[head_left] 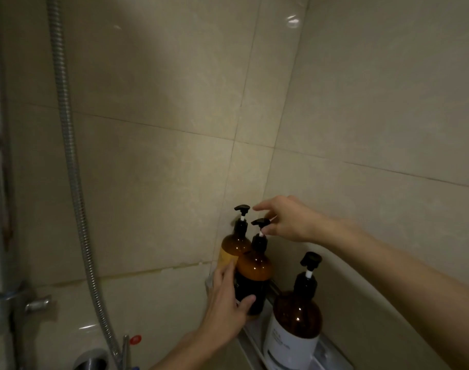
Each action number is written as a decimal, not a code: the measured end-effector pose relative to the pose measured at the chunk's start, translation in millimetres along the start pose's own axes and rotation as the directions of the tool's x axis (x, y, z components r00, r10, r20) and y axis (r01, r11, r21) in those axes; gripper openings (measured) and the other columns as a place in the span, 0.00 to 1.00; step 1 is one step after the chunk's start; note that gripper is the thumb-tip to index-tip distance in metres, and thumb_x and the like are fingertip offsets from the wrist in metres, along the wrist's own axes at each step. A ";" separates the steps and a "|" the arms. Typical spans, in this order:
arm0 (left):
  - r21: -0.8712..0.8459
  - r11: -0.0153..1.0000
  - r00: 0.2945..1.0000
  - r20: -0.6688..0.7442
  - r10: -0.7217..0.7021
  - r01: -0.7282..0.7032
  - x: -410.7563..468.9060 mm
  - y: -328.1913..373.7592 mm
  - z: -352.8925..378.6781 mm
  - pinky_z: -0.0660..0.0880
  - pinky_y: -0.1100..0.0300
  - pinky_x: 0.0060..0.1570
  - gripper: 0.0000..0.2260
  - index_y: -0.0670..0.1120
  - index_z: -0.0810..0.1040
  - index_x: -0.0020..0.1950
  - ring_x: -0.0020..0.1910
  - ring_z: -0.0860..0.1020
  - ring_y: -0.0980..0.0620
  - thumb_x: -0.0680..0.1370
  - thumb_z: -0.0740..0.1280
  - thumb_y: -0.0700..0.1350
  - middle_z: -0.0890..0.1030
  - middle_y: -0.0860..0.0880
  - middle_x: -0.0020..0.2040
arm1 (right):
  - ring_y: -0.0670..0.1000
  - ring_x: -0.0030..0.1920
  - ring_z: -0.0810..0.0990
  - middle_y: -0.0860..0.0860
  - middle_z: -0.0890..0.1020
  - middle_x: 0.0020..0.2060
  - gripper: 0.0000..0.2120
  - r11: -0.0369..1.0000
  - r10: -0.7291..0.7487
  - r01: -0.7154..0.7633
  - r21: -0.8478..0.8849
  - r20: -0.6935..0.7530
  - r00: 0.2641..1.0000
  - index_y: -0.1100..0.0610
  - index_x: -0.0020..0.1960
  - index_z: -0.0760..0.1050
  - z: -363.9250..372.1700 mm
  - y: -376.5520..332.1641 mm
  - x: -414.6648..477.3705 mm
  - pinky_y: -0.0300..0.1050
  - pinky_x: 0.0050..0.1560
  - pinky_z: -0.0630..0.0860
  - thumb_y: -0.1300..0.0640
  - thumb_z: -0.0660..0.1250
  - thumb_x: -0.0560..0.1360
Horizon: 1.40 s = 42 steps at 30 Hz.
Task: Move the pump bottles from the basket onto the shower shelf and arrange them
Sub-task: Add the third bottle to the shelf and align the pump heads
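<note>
Three amber pump bottles stand on the white shower shelf (254,340) in the tiled corner. The far bottle (234,245) with a yellowish label is at the back. My left hand (228,303) wraps around the dark lower body of the middle bottle (254,271). My right hand (286,222) pinches the black pump head of that middle bottle from the right. The near bottle (294,324) with a white label stands apart on the shelf, untouched. The basket is out of view.
A ribbed metal shower hose (73,169) hangs down the left wall to the chrome mixer tap (22,308). A lever with a red dot (135,339) sits below. Beige tiled walls meet behind the bottles.
</note>
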State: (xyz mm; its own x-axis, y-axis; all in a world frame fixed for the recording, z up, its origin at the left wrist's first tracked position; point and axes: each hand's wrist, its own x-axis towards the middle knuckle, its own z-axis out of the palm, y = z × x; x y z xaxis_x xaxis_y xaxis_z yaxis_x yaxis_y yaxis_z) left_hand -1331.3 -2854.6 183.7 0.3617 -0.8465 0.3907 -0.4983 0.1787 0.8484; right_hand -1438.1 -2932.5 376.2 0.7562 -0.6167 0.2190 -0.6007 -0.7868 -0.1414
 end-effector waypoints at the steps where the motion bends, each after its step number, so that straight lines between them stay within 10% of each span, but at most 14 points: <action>1: 0.006 1.000 1.000 -0.018 0.012 -0.012 -2.5 2.5 -1.8 0.65 0.73 0.60 0.36 0.55 0.51 0.76 0.67 0.61 0.58 0.74 0.68 0.47 0.58 0.54 0.68 | 0.51 0.57 0.77 0.54 0.76 0.62 0.27 1.000 0.011 -0.011 0.004 -0.001 1.000 0.49 0.70 0.65 -4.0 -1.1 -3.2 0.43 0.56 0.72 0.55 0.69 0.73; 3: -0.009 0.999 0.995 -0.098 0.034 -0.035 -6.6 7.6 -6.0 0.65 0.60 0.66 0.30 0.54 0.56 0.73 0.64 0.63 0.61 0.76 0.67 0.47 0.61 0.55 0.66 | 0.50 0.56 0.78 0.53 0.76 0.62 0.25 1.000 0.018 -0.018 0.019 -0.013 1.000 0.48 0.69 0.65 -14.6 -3.2 -12.0 0.44 0.56 0.73 0.51 0.67 0.74; 10: -0.185 0.970 0.986 -0.088 0.142 -0.156 -24.4 24.6 -17.3 0.74 0.69 0.47 0.12 0.61 0.73 0.53 0.50 0.76 0.61 0.75 0.68 0.46 0.77 0.55 0.52 | 0.44 0.49 0.78 0.48 0.81 0.53 0.13 0.998 -0.029 0.033 -0.060 0.065 0.997 0.48 0.59 0.76 -59.6 -8.7 -56.8 0.41 0.53 0.74 0.48 0.65 0.75; 18: 0.022 0.997 0.995 0.067 0.076 -0.077 -60.2 37.2 14.8 0.64 0.73 0.46 0.39 0.71 0.59 0.59 0.57 0.66 0.73 0.53 0.72 0.72 0.63 0.75 0.57 | 0.42 0.53 0.77 0.43 0.78 0.54 0.18 1.000 -0.013 0.012 0.003 0.222 0.975 0.43 0.63 0.72 -64.7 -7.0 -99.2 0.44 0.58 0.74 0.55 0.67 0.75; 42: -0.126 0.991 0.985 0.172 -0.023 0.045 -40.0 27.0 15.0 0.62 0.63 0.64 0.39 0.56 0.57 0.74 0.62 0.66 0.66 0.68 0.74 0.46 0.67 0.61 0.66 | 0.48 0.55 0.79 0.53 0.82 0.54 0.15 0.988 -0.117 0.114 -0.100 -0.028 0.993 0.58 0.58 0.78 -25.9 -9.7 -84.8 0.36 0.55 0.73 0.67 0.66 0.73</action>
State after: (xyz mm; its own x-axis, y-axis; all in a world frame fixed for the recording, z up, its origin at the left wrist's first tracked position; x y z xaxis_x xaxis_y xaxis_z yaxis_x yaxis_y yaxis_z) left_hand -1371.1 -2823.4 185.6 0.2320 -0.9241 0.3038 -0.3784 0.2020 0.9033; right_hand -1503.0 -2871.9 384.0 0.8138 -0.5191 0.2612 -0.5336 -0.8456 -0.0179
